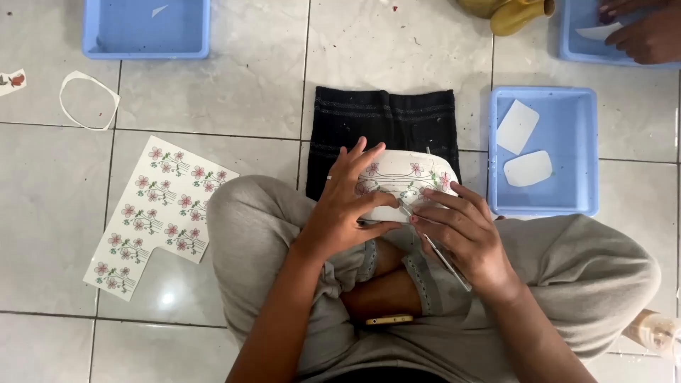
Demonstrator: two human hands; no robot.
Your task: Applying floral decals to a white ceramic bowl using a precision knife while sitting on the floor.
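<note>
The person is sitting cross-legged, working a flower decal onto a white bowl (404,181) resting in the lap over a black cloth (383,117). The left hand (347,206) is steadying the bowl with fingers spread across it, while the right hand (461,234) is pinching a thin metal tool (443,259) against the rim. It looks like smoothing is underway; the next move likely calls for light, even pressure. Pale floor tiles (397,50) are lying underneath, with a decal sheet (152,213) and blue trays (543,152) nearby.
</note>
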